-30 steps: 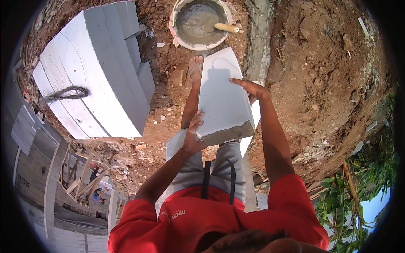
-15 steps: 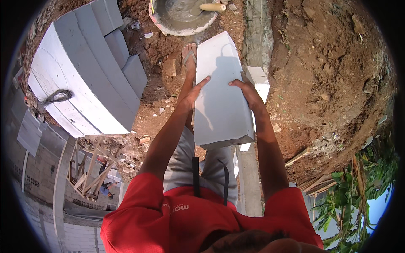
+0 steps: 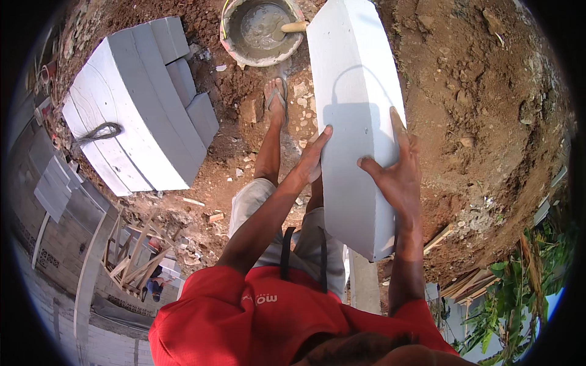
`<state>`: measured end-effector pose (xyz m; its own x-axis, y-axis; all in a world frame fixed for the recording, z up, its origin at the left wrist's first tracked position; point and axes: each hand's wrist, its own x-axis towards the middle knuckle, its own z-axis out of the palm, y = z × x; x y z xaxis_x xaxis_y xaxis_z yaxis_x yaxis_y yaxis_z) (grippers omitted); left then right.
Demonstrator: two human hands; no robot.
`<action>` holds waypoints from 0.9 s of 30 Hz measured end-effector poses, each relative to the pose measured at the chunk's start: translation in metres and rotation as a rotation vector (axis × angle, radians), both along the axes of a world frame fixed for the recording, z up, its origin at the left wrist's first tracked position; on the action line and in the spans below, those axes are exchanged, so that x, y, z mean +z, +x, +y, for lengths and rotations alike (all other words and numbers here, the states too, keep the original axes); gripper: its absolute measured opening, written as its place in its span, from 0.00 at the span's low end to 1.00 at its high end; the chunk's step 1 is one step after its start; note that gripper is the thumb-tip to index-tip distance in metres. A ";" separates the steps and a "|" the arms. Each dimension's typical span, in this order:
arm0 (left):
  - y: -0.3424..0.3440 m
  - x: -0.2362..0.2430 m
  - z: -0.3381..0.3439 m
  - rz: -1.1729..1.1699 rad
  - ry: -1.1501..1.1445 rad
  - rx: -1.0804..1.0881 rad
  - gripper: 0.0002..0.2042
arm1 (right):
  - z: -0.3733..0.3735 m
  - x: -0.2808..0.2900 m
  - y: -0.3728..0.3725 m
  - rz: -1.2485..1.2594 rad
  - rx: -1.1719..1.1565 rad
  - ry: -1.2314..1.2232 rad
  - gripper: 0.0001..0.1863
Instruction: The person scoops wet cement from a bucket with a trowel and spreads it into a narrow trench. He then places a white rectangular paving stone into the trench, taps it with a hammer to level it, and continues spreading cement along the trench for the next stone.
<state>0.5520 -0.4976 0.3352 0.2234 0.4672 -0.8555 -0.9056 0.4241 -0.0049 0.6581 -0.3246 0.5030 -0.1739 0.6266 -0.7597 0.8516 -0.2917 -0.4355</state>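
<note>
Between both hands is a long white concrete block, in front of my body, with its far end pointing away. My left hand grips the left long side, its thumb resting on the edge of the upper face. On the opposite side, my right hand clasps the block, thumb on the upper face and fingers along the sunlit side. The fingers under the left side are partly hidden. Beyond the block's left edge stands a round bucket of wet grey mortar, with a wooden-handled tool in it.
A stack of white blocks stands at left, with a dark coil of wire or string on it. Brown, uneven soil spreads to the right. A concrete strip runs below the block. Wooden frames and a person appear lower left.
The block has moved to the right and turned, showing its sunlit right side. Both hands moved with it, and my right hand's fingers now stretch along that side. The view has shifted slightly.
</note>
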 end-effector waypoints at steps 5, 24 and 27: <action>0.045 -0.022 0.056 0.080 0.091 -0.045 0.47 | 0.029 0.027 0.018 0.007 -0.007 0.195 0.56; 0.025 -0.206 0.272 0.247 -0.043 -0.078 0.46 | 0.156 -0.209 0.010 -0.005 0.086 0.489 0.51; 0.014 -0.228 0.288 0.276 -0.063 -0.147 0.48 | 0.156 -0.243 0.005 0.008 0.013 0.463 0.50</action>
